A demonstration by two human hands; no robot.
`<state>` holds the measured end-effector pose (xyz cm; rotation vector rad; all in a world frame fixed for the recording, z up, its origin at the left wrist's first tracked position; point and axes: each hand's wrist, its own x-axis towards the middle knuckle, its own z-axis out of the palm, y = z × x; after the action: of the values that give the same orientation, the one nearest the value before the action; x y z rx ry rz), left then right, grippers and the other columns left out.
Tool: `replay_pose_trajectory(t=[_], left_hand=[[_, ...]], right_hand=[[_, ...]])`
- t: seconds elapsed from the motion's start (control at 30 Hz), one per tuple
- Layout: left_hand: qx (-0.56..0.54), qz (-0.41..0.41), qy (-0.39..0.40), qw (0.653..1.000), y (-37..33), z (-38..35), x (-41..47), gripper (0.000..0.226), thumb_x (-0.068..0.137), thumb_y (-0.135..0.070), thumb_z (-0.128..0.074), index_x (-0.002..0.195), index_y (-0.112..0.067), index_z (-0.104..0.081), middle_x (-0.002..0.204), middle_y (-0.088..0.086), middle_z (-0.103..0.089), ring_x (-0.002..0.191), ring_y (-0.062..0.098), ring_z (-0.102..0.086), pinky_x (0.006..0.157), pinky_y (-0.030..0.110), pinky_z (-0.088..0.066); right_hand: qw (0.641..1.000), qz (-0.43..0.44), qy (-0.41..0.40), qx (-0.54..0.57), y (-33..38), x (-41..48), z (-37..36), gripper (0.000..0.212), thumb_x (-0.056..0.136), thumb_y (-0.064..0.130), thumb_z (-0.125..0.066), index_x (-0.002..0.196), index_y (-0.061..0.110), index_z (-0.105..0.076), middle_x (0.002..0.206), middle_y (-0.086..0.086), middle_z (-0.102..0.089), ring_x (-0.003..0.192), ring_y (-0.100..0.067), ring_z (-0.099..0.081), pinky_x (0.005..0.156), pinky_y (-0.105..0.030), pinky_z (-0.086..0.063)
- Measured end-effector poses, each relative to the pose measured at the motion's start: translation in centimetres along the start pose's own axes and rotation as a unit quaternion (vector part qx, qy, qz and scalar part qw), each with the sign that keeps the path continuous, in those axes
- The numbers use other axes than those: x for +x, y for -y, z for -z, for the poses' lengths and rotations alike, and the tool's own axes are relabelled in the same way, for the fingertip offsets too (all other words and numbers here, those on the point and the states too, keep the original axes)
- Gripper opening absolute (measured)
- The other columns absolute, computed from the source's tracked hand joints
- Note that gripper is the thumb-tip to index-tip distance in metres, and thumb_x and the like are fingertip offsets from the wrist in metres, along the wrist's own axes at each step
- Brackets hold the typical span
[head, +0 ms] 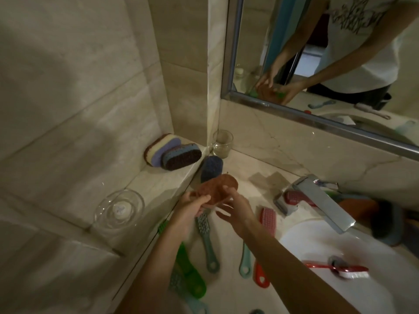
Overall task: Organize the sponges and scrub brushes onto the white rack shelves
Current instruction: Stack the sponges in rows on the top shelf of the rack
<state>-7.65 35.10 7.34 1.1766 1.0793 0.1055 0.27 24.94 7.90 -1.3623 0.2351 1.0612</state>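
Gripping brown sponge w/ your left hand and right hand.
Ledge edge just left, faucet at right; sponge's long axis runs lower-left to upper-right.

Tumbler, faucet, mirror, glass dish

Both hands hold a brown sponge above the bench: the left hand grips its near end, the right hand pinches its edge. Long-handled brushes lie below.
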Motion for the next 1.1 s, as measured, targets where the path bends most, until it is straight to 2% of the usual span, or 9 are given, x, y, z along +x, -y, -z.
replay_pose_trajectory(t=[0.07,0.13,0.23,0.33,0.5,0.77,0.9,0.97,1.1], left_hand=[[0.022,-0.019,0.026,0.999,-1.0,0.1,-0.5,0.036,0.086,-0.018,-0.065,0.118,-0.005,-0.056,0.104,0.011,-0.065,0.078,0.017,-0.062,0.068,0.025,-0.05],[0.11,-0.097,-0.043,0.988,-2.2,0.5,0.0,0.033,0.086,-0.023,-0.064,0.113,-0.005,-0.06,0.11,0.013,-0.067,0.091,0.025,-0.065,0.08,0.034,-0.051],[0.355,-0.26,-0.217,0.871,-4.6,1.6,1.8,0.041,0.087,-0.017,-0.059,0.126,-0.004,-0.052,0.128,0.015,-0.055,0.12,0.03,-0.051,0.099,0.039,-0.041],[0.508,-0.305,-0.25,0.766,-6.5,2.3,4.2,0.062,0.087,-0.012,-0.057,0.143,-0.006,-0.03,0.147,0.014,-0.033,0.139,0.03,-0.027,0.112,0.039,-0.027],[0.623,-0.258,-0.234,0.7,-7.6,2.4,5.6,0.066,0.087,-0.014,-0.057,0.145,-0.011,-0.025,0.148,0.013,-0.031,0.137,0.028,-0.027,0.11,0.037,-0.025],[0.462,-0.349,-0.2,0.79,-6.7,-1.4,-2.1,0.047,0.076,-0.023,-0.069,0.114,-0.006,-0.046,0.121,0.012,-0.043,0.111,0.026,-0.046,0.089,0.032,-0.043],[0.363,-0.365,-0.097,0.852,-5.0,-4.9,-6.0,0.046,0.076,-0.028,-0.07,0.11,-0.015,-0.043,0.114,0.003,-0.042,0.11,0.019,-0.045,0.09,0.03,-0.043],[0.273,-0.362,-0.018,0.891,-5.2,-6.5,-7.9,0.035,0.078,-0.035,-0.068,0.1,-0.025,-0.042,0.109,-0.003,-0.042,0.104,0.014,-0.045,0.08,0.014,-0.039],[0.215,-0.373,0.045,0.901,-6.6,-10.5,-11.4,0.036,0.078,-0.027,-0.071,0.096,-0.028,-0.04,0.107,-0.004,-0.047,0.098,0.01,-0.048,0.065,0.004,-0.035]], right_hand=[[1.0,0.015,-0.012,0.015,0.9,0.1,-0.5,0.042,0.087,0.019,-0.059,0.123,0.002,-0.048,0.099,-0.012,-0.062,0.087,-0.023,-0.061,0.069,-0.031,-0.05],[0.999,0.022,-0.037,0.01,1.5,0.2,-0.7,0.043,0.086,0.013,-0.059,0.125,0.0,-0.046,0.104,-0.014,-0.062,0.083,-0.022,-0.061,0.062,-0.03,-0.05],[0.997,0.026,-0.069,-0.022,1.9,0.5,-0.3,0.046,0.085,0.013,-0.061,0.125,0.002,-0.042,0.112,-0.015,-0.06,0.082,-0.021,-0.061,0.059,-0.028,-0.049],[0.996,0.024,-0.066,-0.052,2.2,0.3,0.2,0.044,0.085,0.013,-0.06,0.124,0.001,-0.043,0.111,-0.015,-0.059,0.081,-0.021,-0.061,0.06,-0.028,-0.05],[0.993,0.031,-0.057,-0.102,2.7,-0.1,0.4,0.042,0.086,0.009,-0.06,0.124,0.001,-0.044,0.118,-0.017,-0.057,0.095,-0.027,-0.058,0.058,-0.026,-0.048],[0.974,0.111,-0.105,-0.166,3.2,-2.1,1.7,0.046,0.086,0.017,-0.063,0.126,0.007,-0.041,0.119,-0.012,-0.053,0.106,-0.027,-0.056,0.087,-0.037,-0.052],[0.951,0.196,-0.157,-0.182,5.3,-4.8,3.2,0.03,0.081,0.013,-0.066,0.107,0.01,-0.049,0.109,-0.013,-0.06,0.099,-0.027,-0.061,0.089,-0.045,-0.053],[0.937,0.229,-0.18,-0.194,6.5,-6.6,4.8,0.026,0.079,0.011,-0.066,0.1,0.011,-0.049,0.103,-0.013,-0.061,0.097,-0.027,-0.061,0.09,-0.048,-0.051],[0.914,0.287,-0.194,-0.212,8.8,-10.7,9.0,0.031,0.08,0.007,-0.064,0.108,0.004,-0.052,0.098,-0.009,-0.058,0.095,-0.027,-0.059,0.089,-0.045,-0.051]])
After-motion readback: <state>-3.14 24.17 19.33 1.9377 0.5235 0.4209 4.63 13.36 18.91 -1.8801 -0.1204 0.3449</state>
